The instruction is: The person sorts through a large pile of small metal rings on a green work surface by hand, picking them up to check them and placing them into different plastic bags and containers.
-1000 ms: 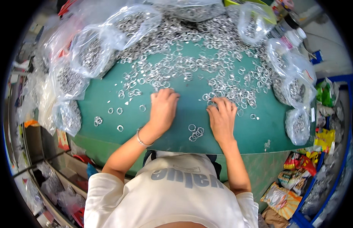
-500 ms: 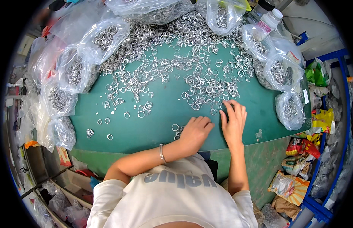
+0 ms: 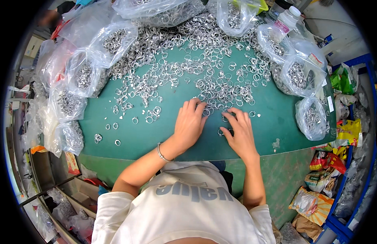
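Several small silver metal rings (image 3: 204, 69) lie scattered and heaped over a green table (image 3: 278, 118). My left hand (image 3: 189, 123) rests flat on the table, fingers spread, fingertips touching rings at the near edge of the heap; a bracelet is on its wrist. My right hand (image 3: 238, 132) lies beside it, fingers spread and curled over a few loose rings (image 3: 222, 131). Neither hand visibly holds anything.
Clear plastic bags of rings ring the table: at the left (image 3: 81, 77), the back (image 3: 160, 8) and the right (image 3: 300, 73). A white bottle (image 3: 287, 20) stands at the back right. Coloured packets (image 3: 326, 162) and blue shelving lie to the right; bins sit lower left.
The view has shifted between frames. My left hand has moved from lower on the table up to the edge of the ring heap; my right hand stays flat beside it.
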A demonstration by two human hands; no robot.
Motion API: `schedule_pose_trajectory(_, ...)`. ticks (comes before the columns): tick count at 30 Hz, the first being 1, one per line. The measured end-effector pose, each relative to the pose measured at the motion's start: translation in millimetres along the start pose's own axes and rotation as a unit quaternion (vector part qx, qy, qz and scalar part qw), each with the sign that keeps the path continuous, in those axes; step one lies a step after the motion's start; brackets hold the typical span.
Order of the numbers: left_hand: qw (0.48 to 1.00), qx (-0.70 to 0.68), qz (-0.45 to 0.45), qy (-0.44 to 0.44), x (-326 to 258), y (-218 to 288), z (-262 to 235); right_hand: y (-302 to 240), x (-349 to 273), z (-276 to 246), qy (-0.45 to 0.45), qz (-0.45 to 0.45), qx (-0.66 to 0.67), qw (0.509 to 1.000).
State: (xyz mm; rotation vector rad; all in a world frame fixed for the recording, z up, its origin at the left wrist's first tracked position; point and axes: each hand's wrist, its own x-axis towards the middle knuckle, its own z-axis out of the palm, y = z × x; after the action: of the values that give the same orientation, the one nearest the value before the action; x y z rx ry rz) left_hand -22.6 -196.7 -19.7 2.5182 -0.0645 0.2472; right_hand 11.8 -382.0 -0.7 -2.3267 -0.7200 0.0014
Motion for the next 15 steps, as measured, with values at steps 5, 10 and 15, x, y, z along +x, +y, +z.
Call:
schedule_pose_trajectory(5,0.999,0.026,-0.002,0.039,3.5,-25.1,-6.6,19.8,-28.1,-6.3,-0.037,-0.037,0.017,0.998)
schedule_pose_trajectory(10,0.999,0.007,0.042,0.032,11.1,-1.4,-5.1,6.6,-23.9,-0.4,-0.003,-0.038,0.044,0.998)
schedule_pose_trajectory(15,0.995,0.035,0.091,0.006,24.2,-2.5,6.0,19.3,-25.1,5.3,0.013,-0.061,-0.014,0.998)
